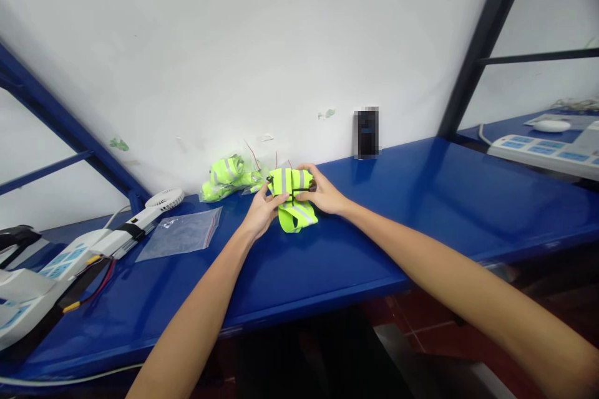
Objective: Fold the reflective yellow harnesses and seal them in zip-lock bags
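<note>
Between my two hands is a neon-yellow reflective vest (pixel 291 181), bunched into a bundle with silver-grey stripes and black edging. A loose loop of it hangs toward me onto the blue table (pixel 355 249). My left hand (pixel 262 209) grips its left side, thumb on the front. On the right side, my right hand (pixel 326 192) closes round it with the thumb in front; some fingertips are hidden behind the fabric. Just behind and left lie more rolled neon-yellow bundles (pixel 227 176) in clear plastic bags.
A flat clear zip bag (pixel 182 234) lies on the left, near a white handheld fan (pixel 165 198) and white power strips (pixel 60 268). Wires with yellow connectors (pixel 72 307) lie there. A pixelated dark object (pixel 367 133) leans against the wall. Metal frame posts rise at both sides.
</note>
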A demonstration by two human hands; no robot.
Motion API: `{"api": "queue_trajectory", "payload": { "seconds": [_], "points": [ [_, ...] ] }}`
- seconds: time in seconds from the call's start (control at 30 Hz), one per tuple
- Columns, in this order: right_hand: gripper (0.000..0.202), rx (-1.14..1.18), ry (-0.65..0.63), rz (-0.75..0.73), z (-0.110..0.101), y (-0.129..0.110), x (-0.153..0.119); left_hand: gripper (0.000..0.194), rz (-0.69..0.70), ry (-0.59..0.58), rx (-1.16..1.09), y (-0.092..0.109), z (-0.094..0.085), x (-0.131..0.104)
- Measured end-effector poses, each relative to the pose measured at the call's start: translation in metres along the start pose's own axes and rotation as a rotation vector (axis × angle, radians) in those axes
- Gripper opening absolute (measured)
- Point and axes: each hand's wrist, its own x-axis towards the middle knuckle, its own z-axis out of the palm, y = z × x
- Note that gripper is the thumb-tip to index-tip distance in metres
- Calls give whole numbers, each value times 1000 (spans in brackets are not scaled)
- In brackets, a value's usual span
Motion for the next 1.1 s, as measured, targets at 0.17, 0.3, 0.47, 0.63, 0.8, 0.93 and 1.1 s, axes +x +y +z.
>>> {"api": "queue_trajectory", "payload": {
  "seconds": [0.17,0.3,0.47,0.63,0.8,0.93,1.1],
  "points": [
    [61,-52,-76,-49,4,2,-5,63,13,47,20,-3,-3,4],
    [76,0,-8,-45,10,-1,-6,60,125,45,1,-4,-3,7],
    [71,188,8,180,15,-7,-2,60,239,97,-18,-6,-7,12],
    [48,394,-107,392,15,-8,-2,54,346,161,14,-7,-12,15],
    [57,492,-89,485,15,-8,-1,48,288,138,57,-3,-11,10],
    [37,460,-37,470,15,-8,1,46,253,122,126,-1,-8,7],
    [16,539,60,431,17,-6,3,49,203,26,77,5,-6,3]
  ]
}}
